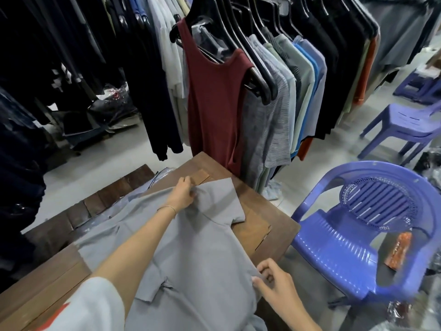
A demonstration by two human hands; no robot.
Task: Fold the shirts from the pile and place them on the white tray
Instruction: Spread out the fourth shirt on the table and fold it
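Observation:
A grey polo shirt [198, 254] lies spread on the brown wooden table [269, 223], its collar near the table's near edge and one short sleeve pointing to the far right. My left hand [182, 193] reaches across the shirt and pinches the fabric near the far sleeve. My right hand [272, 283] pinches the shirt's right edge close to the table's right side. No white tray or pile of shirts is in view.
A rack of hanging clothes, with a maroon tank top [214, 103] in front, stands just behind the table. A blue plastic armchair [353, 242] stands to the right and blue stools [403, 130] farther back. Bagged garments lie on the floor at left.

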